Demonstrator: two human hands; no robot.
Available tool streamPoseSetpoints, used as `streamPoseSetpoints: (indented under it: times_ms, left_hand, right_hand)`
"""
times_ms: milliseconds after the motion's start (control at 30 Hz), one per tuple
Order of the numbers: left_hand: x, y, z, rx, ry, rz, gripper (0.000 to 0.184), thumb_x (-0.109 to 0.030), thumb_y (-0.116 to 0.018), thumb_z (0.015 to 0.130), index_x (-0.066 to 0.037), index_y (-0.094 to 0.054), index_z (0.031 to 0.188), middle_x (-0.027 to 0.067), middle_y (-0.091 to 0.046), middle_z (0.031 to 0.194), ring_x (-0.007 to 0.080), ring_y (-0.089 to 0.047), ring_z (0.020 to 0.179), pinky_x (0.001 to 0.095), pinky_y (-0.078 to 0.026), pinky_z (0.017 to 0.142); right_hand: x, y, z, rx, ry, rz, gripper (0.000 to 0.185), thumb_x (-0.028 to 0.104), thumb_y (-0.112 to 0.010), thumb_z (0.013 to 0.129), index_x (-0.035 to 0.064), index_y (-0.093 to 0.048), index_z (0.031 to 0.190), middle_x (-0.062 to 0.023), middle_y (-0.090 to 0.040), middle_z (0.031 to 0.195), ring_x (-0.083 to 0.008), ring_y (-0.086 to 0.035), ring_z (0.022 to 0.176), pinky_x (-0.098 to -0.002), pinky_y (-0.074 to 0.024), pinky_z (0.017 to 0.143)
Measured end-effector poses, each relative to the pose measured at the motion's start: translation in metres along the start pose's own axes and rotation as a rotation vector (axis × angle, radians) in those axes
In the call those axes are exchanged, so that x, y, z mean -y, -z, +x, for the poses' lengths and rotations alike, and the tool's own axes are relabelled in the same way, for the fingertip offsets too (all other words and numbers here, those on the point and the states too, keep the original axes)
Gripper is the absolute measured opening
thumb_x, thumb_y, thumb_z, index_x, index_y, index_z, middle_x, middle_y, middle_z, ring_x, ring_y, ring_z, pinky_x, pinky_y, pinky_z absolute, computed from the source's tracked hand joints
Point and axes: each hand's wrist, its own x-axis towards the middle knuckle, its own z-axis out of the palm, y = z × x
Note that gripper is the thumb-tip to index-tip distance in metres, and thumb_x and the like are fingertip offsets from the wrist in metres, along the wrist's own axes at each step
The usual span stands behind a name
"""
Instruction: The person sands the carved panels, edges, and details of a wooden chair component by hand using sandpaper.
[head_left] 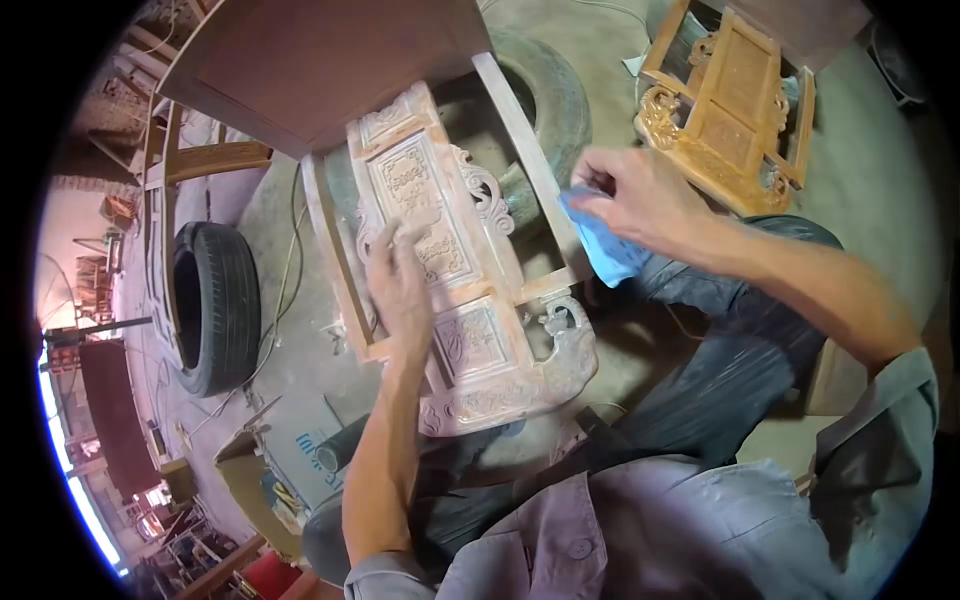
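Note:
A pale wooden chair back (470, 345), carved with raised floral panels and scrolled edges, lies tilted in front of my knees. My left hand (402, 290) is over its long carved panel, fingers stretched out and slightly blurred; whether they touch the wood I cannot tell. Off the right rail of the chair, my right hand (640, 200) pinches a bent blue sheet of sandpaper (612, 250), which has faint printing on it. A broad brown seat board (330, 60) joins the chair back at its far end.
Old tyres stand on the concrete floor, one at left (222, 305) and another (565, 100) under the chair. A glossy, finished carved chair (735, 100) is at upper right. An opened cardboard box (255, 480) sits at lower left, near a cable (290, 275).

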Motion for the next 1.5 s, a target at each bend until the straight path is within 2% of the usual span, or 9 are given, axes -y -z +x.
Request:
streamPoseSetpoints:
  times_ms: [167,267,367,567,767,900,1100,1367,1500]
  left_hand:
    - [-0.132,-0.035,-0.038,0.228,0.090,-0.593,0.054,-0.030,-0.042,0.119,0.009,-0.047,0.157,0.0183,-0.072,0.137,0.0225,-0.067,0.129,0.0397,-0.047,0.115]
    - [-0.138,-0.039,-0.045,0.202,0.293,-0.906,0.044,-0.024,-0.043,0.118,0.010,-0.056,0.144,0.0201,-0.073,0.132,0.0250,-0.066,0.129,0.0409,-0.041,0.123]
    - [-0.111,-0.030,-0.040,0.624,0.290,-1.553,0.036,-0.019,-0.043,0.118,0.006,-0.062,0.136,0.0186,-0.073,0.133,0.0239,-0.067,0.128,0.0408,-0.045,0.120]
    - [-0.144,-0.037,-0.049,0.196,0.358,-1.122,0.052,-0.027,-0.044,0.118,0.012,-0.047,0.153,0.0252,-0.060,0.154,0.0329,-0.056,0.144,0.0477,-0.045,0.123]
    - [-0.128,-0.028,-0.062,0.446,-0.041,-0.373,0.078,-0.014,-0.076,0.098,0.005,-0.038,0.162,0.0263,-0.048,0.164,0.0359,-0.046,0.152,0.0502,-0.039,0.125]
    - [-0.120,-0.048,-0.082,0.214,-0.558,0.525,0.092,0.003,-0.080,0.072,0.004,-0.046,0.158,0.0305,-0.055,0.153,0.0490,-0.049,0.145,0.0579,-0.039,0.118]
    - [-0.027,-0.067,-0.154,0.353,-0.374,0.471,0.071,0.001,-0.079,0.074,-0.005,-0.067,0.144,0.0295,-0.061,0.147,0.0439,-0.049,0.145,0.0542,-0.037,0.118]
    - [0.007,-0.094,-0.161,0.421,-0.356,0.508,0.078,-0.010,-0.086,0.072,-0.010,-0.065,0.146,0.0182,-0.075,0.123,0.0421,-0.041,0.155,0.0599,-0.029,0.124]
    - [0.013,-0.098,-0.168,0.363,-0.391,0.584,0.079,-0.015,-0.086,0.075,-0.011,-0.062,0.150,0.0165,-0.071,0.136,0.0421,-0.040,0.155,0.0647,-0.027,0.124]
  right_hand:
    - [0.047,0.013,0.023,-0.042,0.291,-0.113,0.024,0.025,-0.077,0.095,0.0011,-0.077,0.093,-0.0191,-0.074,0.078,-0.0355,-0.074,0.072,-0.0434,-0.0574,0.069]
    - [0.067,0.015,0.012,0.009,0.339,-0.081,0.026,0.026,-0.073,0.099,0.0012,-0.077,0.092,-0.0206,-0.074,0.077,-0.0368,-0.073,0.068,-0.0448,-0.0559,0.067]
    - [0.064,0.015,-0.002,-0.048,0.496,-0.054,0.031,0.027,-0.067,0.104,-0.0003,-0.077,0.092,-0.0202,-0.073,0.076,-0.0330,-0.069,0.065,-0.0446,-0.0537,0.064]
    - [0.056,0.033,-0.009,0.313,0.186,0.169,0.048,0.034,-0.060,0.111,-0.0025,-0.071,0.082,-0.0120,-0.071,0.071,-0.0167,-0.063,0.060,-0.0381,-0.0511,0.059]
    - [0.063,0.023,0.001,0.668,-0.251,0.416,0.040,0.026,-0.060,0.103,-0.0036,-0.070,0.078,-0.0154,-0.070,0.067,-0.0205,-0.071,0.063,-0.0394,-0.0559,0.059]
    - [0.038,0.001,0.012,0.748,0.308,-0.094,0.041,0.026,-0.059,0.101,-0.0081,-0.072,0.082,-0.0266,-0.068,0.069,-0.0388,-0.072,0.067,-0.0502,-0.0581,0.067]
    - [0.037,0.023,0.035,0.618,0.356,-0.403,0.032,0.026,-0.065,0.102,-0.0027,-0.073,0.091,-0.0251,-0.070,0.073,-0.0450,-0.072,0.073,-0.0531,-0.0574,0.072]
    - [0.043,0.037,0.043,0.601,0.307,-0.428,0.031,0.026,-0.065,0.104,-0.0040,-0.071,0.097,-0.0248,-0.071,0.077,-0.0455,-0.072,0.077,-0.0526,-0.0557,0.073]
    - [0.039,0.039,0.045,0.549,0.330,-0.393,0.031,0.027,-0.067,0.103,-0.0035,-0.071,0.098,-0.0251,-0.072,0.079,-0.0455,-0.072,0.078,-0.0532,-0.0551,0.074]
